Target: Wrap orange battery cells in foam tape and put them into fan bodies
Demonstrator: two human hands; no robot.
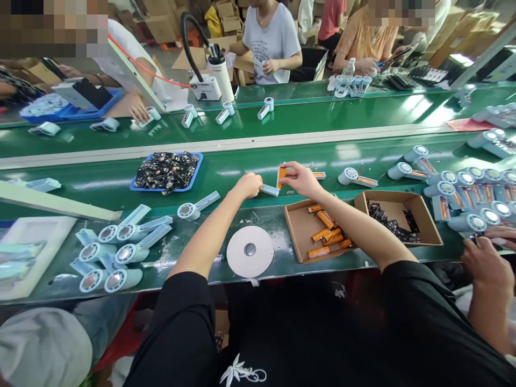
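My left hand [249, 185] is closed around a light-blue handheld fan housing, whose open handle [269, 190] sticks out to the right; the rest of it is hidden under my fingers. Just right of the handle's end, my right hand [300, 180] pinches an orange battery [281, 176] held upright. Below my right forearm, a cardboard box [294, 236] holds several more orange batteries [327, 219]. Behind my right wrist lies another housing with an orange battery in its handle [320, 176]. A white disc-shaped roll [250, 251] lies flat between my forearms.
A blue tray [200, 164] of small circuit boards stands back left; a second cardboard box [433, 236] holds black parts. Fan housings [133, 252] cluster left, and battery-fitted ones [475, 183] right. A co-worker's hands [489, 258] are at the right edge. Several people sit across the green bench [226, 141].
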